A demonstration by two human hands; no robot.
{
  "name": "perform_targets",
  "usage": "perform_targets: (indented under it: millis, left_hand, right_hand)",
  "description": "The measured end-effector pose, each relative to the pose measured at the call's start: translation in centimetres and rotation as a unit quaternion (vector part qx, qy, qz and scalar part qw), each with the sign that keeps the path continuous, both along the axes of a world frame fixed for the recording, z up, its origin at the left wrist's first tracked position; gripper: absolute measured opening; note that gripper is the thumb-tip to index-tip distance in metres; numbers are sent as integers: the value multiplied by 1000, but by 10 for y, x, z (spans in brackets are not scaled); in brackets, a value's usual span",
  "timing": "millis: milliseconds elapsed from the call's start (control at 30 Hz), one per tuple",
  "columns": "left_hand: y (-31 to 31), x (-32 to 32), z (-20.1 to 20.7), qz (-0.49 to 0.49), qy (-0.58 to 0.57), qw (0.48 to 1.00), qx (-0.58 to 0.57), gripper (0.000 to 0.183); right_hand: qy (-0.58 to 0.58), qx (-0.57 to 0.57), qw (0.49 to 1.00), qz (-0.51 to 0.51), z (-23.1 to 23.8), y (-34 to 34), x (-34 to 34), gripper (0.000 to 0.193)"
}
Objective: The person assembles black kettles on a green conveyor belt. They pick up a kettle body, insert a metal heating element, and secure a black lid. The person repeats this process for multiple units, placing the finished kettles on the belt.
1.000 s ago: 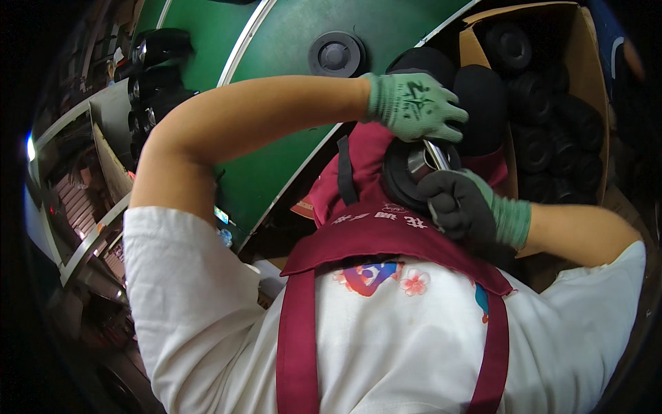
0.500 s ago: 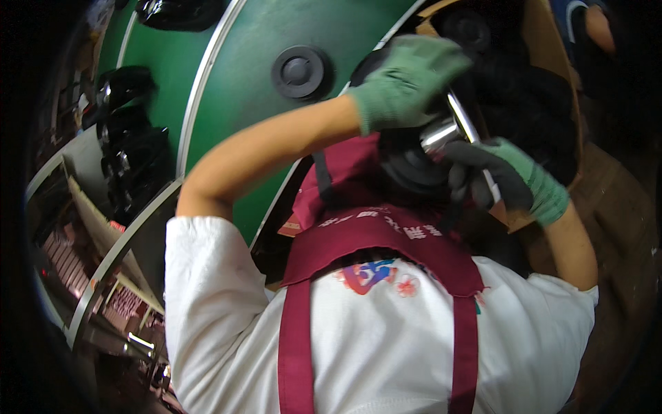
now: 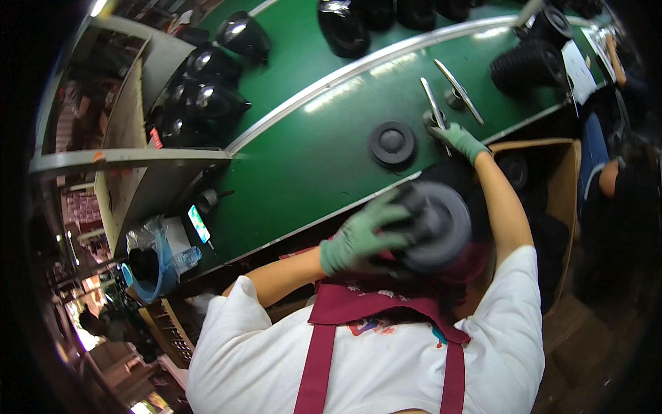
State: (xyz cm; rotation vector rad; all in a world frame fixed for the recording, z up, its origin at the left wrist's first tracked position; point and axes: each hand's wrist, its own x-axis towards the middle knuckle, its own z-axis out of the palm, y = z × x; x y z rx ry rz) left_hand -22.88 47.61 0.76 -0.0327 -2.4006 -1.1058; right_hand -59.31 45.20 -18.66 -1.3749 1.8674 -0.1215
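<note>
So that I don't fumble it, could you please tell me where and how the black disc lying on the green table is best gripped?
Take the black disc by opposite edges of its rim, probably from above and the left: it lies flat, its round outline is uncovered, and the right hand is close on its right.

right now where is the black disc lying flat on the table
In the head view, the black disc is right of centre, left of the right hand.
</note>
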Motion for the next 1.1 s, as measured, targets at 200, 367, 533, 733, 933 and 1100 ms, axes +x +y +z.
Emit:
perform_targets:
  millis: [200,367,533,733,933,1100]
  left_hand:
    - [-119,46,-26,247,30,713,656,62]
    - [-198,27,-38,196,11,565,802,75]
    - [-282,21,-100,367,118,554,737,90]
    - [-430,68,-87,648,-15,759,-60,80]
    - [-493,73,-89,634,-163,755,-35,66]
    - [-432,88,-76,656,-75,748,-67,41]
  right_hand:
    - [-257,-350,898,-68,112,4,74,88]
    - [-199,-399,895,-16,148,-67,154,81]
    - [-179,-355,897,-194,138,-186,193,57]
    - [-25,-305,933,-189,125,-278,238,60]
    - [-137,-351,907,-188,92,-263,232,73]
    - [-110,-379,912,-111,107,-140,210,58]
